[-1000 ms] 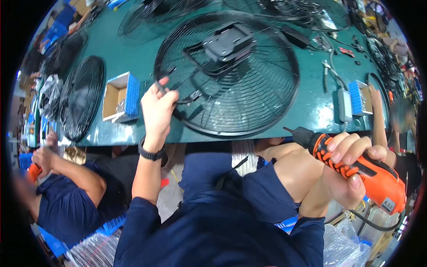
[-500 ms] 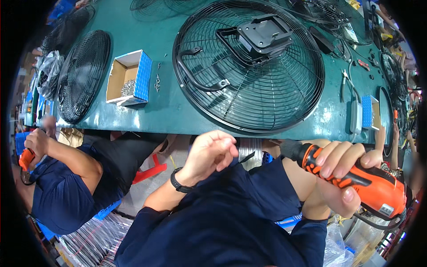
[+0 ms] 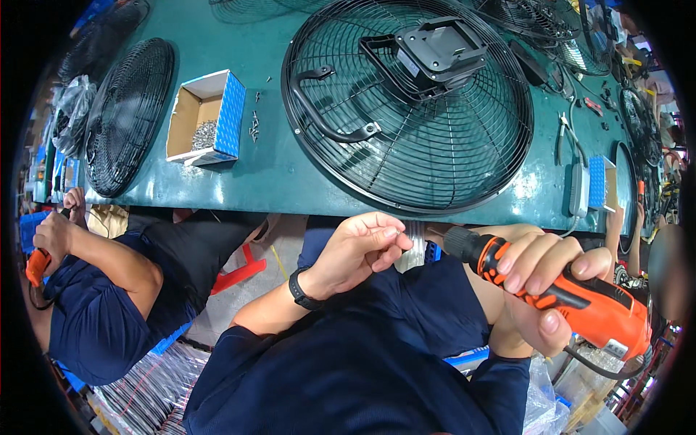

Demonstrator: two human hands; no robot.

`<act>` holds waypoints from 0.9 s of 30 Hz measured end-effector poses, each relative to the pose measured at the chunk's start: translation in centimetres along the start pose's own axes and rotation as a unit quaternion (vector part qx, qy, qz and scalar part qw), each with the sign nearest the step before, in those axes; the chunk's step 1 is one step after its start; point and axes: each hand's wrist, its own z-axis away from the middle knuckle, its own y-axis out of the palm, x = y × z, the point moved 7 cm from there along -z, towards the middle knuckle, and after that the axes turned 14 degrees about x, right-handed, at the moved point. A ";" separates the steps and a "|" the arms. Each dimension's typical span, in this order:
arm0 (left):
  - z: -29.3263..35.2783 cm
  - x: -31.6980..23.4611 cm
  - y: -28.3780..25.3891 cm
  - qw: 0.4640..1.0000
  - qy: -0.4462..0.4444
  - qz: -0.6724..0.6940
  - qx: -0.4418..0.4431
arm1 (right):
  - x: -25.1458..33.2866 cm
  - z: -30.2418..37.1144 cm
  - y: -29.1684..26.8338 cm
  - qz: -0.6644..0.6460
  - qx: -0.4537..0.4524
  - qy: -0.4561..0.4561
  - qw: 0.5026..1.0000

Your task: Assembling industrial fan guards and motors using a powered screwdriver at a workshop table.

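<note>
My right hand (image 3: 540,275) grips an orange and black electric screwdriver (image 3: 612,319), its dark chuck and thin bit aimed left. Close to the bit's tip is my left hand (image 3: 362,250), thumb and fingers pinched together on something too small to make out. Both hands are in front of the table edge, over my lap. Beyond them, on the green table, lies a large round black wire fan guard (image 3: 442,174). A curved black handle (image 3: 326,123) sits on its left part, and a black bracket with a square housing (image 3: 442,51) on its upper part.
A blue-sided carton (image 3: 230,119) of screws stands left of the guard, with several loose screws (image 3: 254,127) beside it. Another guard (image 3: 130,119) lies farther left. A white power strip (image 3: 578,192) and another small box (image 3: 602,185) are right. A co-worker (image 3: 109,290) sits at left holding a similar tool.
My left hand has moved right and its fingers have drawn together. The screwdriver has moved slightly left, bringing its bit closer to the left fingertips. The co-worker's hands have shifted slightly.
</note>
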 end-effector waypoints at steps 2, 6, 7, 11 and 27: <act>-0.2 0.2 -0.2 0.999 -0.007 0.028 0.017 | -0.3 0.0 -0.1 -0.016 0.023 -0.008 1.000; -0.3 0.6 0.1 0.999 -0.011 0.040 -0.020 | -0.4 0.0 0.4 -0.047 0.069 -0.007 0.996; -0.3 0.7 0.1 0.999 -0.010 0.040 -0.019 | -0.5 0.0 0.4 -0.047 0.070 -0.008 0.996; -0.6 0.6 0.4 0.997 -0.026 0.071 0.016 | -0.7 -0.1 0.6 -0.046 0.093 -0.003 0.995; -1.1 1.3 1.0 0.987 -0.043 0.150 0.041 | -1.0 -0.4 1.6 -0.042 0.114 -0.011 0.992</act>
